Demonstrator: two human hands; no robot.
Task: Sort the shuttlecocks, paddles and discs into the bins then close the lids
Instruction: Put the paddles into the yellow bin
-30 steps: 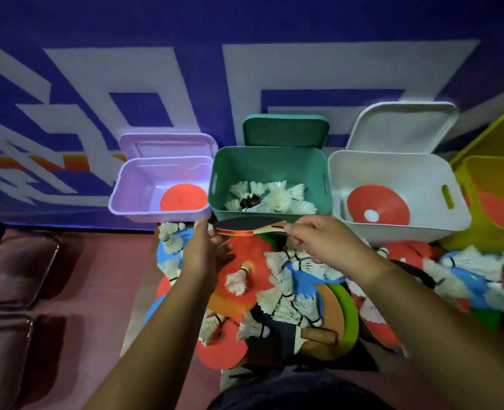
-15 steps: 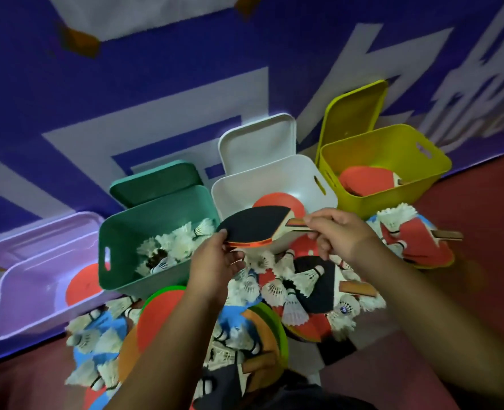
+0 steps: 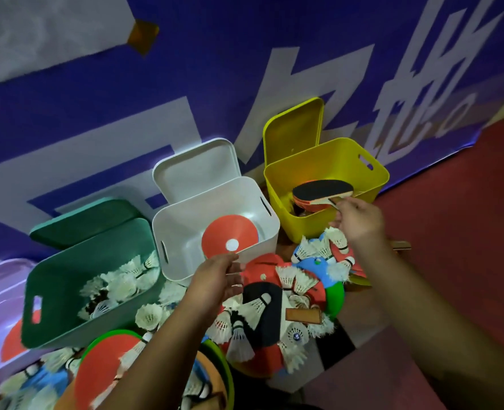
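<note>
Looking down from the head camera: noted right hand pinching the handle of a black-faced paddle, blade held inside the yellow bin above a red paddle. Found left hand loose-fingered, holding nothing, just before the white bin.

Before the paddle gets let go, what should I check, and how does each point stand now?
1. Paddle is over the yellow bin: ok.
2. Right hand pinches the paddle's handle: ok.
3. Yellow lid is open: ok.
4. Left hand holds nothing: ok.
5. Yellow bin holds only paddles: cannot tell; a red one lies beneath, the rest is hidden.
</note>
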